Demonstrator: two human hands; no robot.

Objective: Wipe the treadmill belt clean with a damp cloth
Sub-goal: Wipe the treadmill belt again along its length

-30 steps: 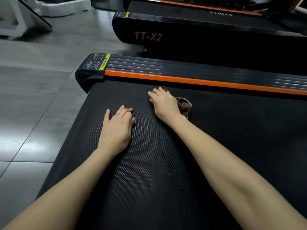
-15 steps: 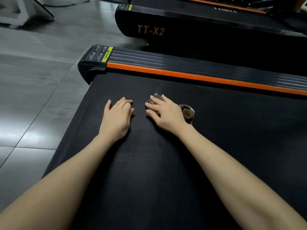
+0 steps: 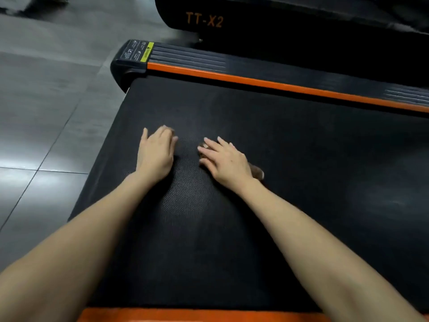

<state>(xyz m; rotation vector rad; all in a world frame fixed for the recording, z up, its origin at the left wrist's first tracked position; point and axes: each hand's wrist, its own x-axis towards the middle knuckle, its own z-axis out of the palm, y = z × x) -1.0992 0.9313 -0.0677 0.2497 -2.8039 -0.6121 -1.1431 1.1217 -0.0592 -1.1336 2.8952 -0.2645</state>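
The brown cloth (image 3: pixel 256 171) lies on the black belt (image 3: pixel 301 147), mostly under the right hand (image 3: pixel 226 160), which presses it with straight, spread fingers. The left hand (image 3: pixel 156 154) rests flat nearby. The cloth looks soft and light; pressing its middle should stop bunching.

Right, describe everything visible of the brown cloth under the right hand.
The small brown fabric cloth lies bunched on the black textured treadmill belt, mostly hidden beneath the right hand, whose straight fingers press it down. Only a rumpled end beside the wrist and a sliver between the fingertips show. Dampness cannot be judged.
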